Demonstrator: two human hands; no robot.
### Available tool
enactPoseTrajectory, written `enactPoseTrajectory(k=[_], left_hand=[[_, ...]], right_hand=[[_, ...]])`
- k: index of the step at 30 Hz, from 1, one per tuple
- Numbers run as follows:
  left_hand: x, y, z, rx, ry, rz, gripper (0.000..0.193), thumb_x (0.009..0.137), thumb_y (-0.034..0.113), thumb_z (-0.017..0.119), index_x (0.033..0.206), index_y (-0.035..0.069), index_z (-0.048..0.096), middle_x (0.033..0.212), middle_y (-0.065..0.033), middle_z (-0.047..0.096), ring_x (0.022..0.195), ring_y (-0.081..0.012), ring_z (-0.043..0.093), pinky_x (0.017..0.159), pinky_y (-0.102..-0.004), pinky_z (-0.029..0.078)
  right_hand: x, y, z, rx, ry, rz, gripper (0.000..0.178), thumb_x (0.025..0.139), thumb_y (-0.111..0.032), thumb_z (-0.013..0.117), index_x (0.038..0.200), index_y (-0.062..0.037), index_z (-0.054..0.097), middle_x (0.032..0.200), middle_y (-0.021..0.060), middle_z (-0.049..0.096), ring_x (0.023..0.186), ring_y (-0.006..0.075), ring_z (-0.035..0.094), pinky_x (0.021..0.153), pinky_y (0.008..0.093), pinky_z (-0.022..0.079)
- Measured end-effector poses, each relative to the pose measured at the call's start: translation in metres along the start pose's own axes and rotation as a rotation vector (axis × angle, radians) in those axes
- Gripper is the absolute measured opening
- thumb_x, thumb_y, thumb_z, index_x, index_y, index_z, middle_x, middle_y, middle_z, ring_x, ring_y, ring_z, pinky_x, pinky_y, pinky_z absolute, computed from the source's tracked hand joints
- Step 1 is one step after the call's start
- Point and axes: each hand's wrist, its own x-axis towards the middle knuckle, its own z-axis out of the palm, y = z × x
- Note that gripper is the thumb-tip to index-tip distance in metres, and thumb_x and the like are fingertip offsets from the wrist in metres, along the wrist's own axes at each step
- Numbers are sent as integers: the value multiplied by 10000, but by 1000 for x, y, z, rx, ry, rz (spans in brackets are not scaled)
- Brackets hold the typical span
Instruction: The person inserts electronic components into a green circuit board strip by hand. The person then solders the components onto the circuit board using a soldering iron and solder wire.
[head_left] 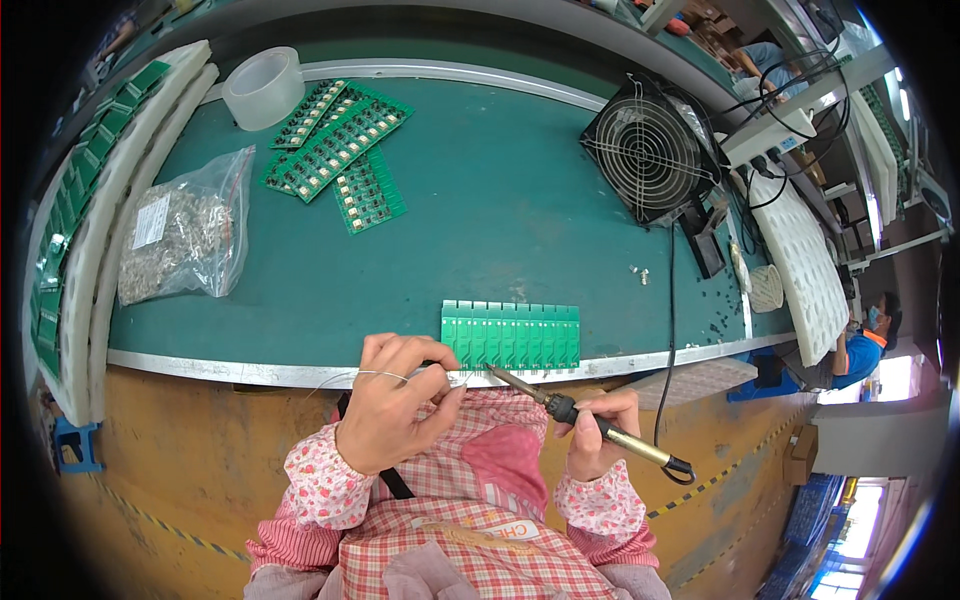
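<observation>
A green circuit board panel (512, 337) lies at the front edge of the table, its row of leads facing me. My right hand (600, 432) is closed round the handle of a soldering iron (560, 407). The iron's tip points up and left, at the panel's near edge. In my closed left hand (395, 405) is a thin strand of solder wire (345, 374), which trails out to the left. The fingertips of that hand are beside the panel's lower left corner. Whether tip and wire touch cannot be made out.
Several populated circuit boards (345, 150) are piled at the back left, near a tape roll (263, 88) and a bag of small parts (185, 235). White foam trays (130, 220) line the left side. A fan (645, 150) with a cable stands back right. Another person (862, 350) sits far right.
</observation>
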Motion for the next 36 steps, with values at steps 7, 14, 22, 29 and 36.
enactPoseTrajectory(k=[7,14,22,29,36], left_hand=[[1,-1,4,18,0,14,182,669,63,705,711,95,531,893,-1,591,840,-198,559,770,-364,371],[2,0,4,43,5,5,170,679,79,702,715,95,536,891,2,589,834,-197,553,765,-361,371],[2,0,4,9,25,-2,188,655,31,698,671,81,518,909,-26,602,832,-220,545,755,-359,369],[2,-1,-7,83,29,12,190,657,48,693,668,87,507,899,-16,600,859,-218,564,778,-377,360],[-1,-6,-8,30,5,-1,193,654,55,688,649,89,498,898,-10,603,870,-217,572,779,-376,352]], right_hand=[[1,1,1,-2,-14,51,153,840,-75,568,897,-1,448,648,103,568,527,121,568,489,247,481],[0,0,1,-12,-8,92,174,853,-115,572,889,-5,442,661,106,583,529,120,574,498,252,491],[-3,4,2,12,5,8,157,833,-67,573,884,5,443,649,111,575,509,116,545,466,242,463],[-3,2,5,-136,-20,-75,146,817,-77,524,886,-20,409,673,114,521,451,136,501,405,235,441],[1,0,12,-72,30,-54,189,827,-132,546,882,-9,414,673,111,522,442,141,498,398,236,439]])
